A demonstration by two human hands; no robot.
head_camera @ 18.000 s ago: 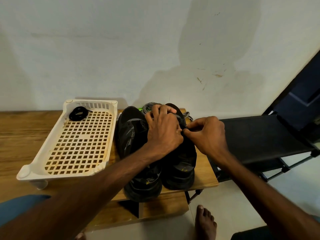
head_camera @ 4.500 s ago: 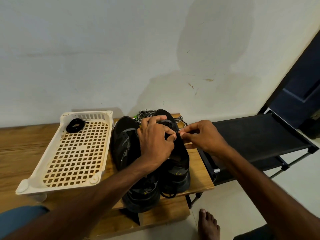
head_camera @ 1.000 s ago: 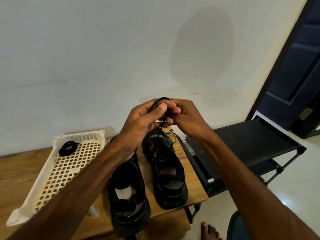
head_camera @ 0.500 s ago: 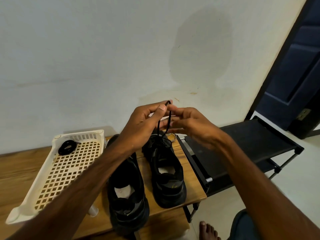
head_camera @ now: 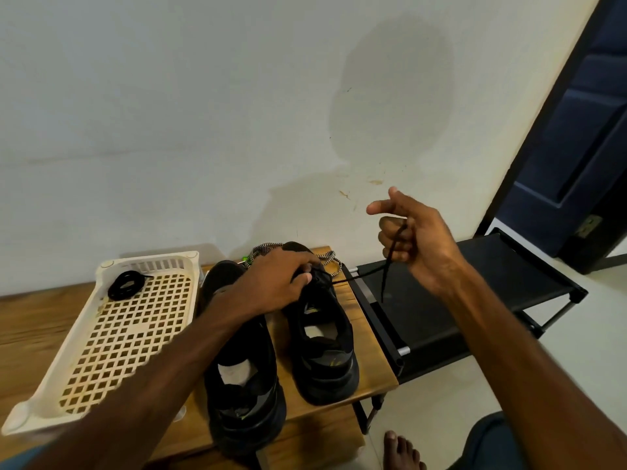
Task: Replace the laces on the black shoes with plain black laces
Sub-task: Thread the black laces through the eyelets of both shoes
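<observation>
From the head view, the left hand [head_camera: 281, 283] is down on the front of a black shoe [head_camera: 325, 361], fingers curled over the lacing, fingertips pinched where the plain black lace [head_camera: 390, 262] leaves it. The lace runs taut from there up to the right hand [head_camera: 417, 242], raised well off to the side, its lower fingers closed around the lace while thumb and forefinger stick out. The loose end dangles below that fist.

A second black shoe [head_camera: 244, 385] sits under the left forearm, just beside the first, both on a wooden bench [head_camera: 369, 347]. Beyond the left knuckles lie patterned black-and-white laces [head_camera: 263, 249]. Outward of the left arm stands a cream lattice tray [head_camera: 51, 378] with a coiled black lace [head_camera: 124, 284] in its far corner. Under the right hand is a black rack [head_camera: 475, 290].

A yellowish mark [head_camera: 334, 361] on the held shoe's heel may be a logo; it is too small to read.
</observation>
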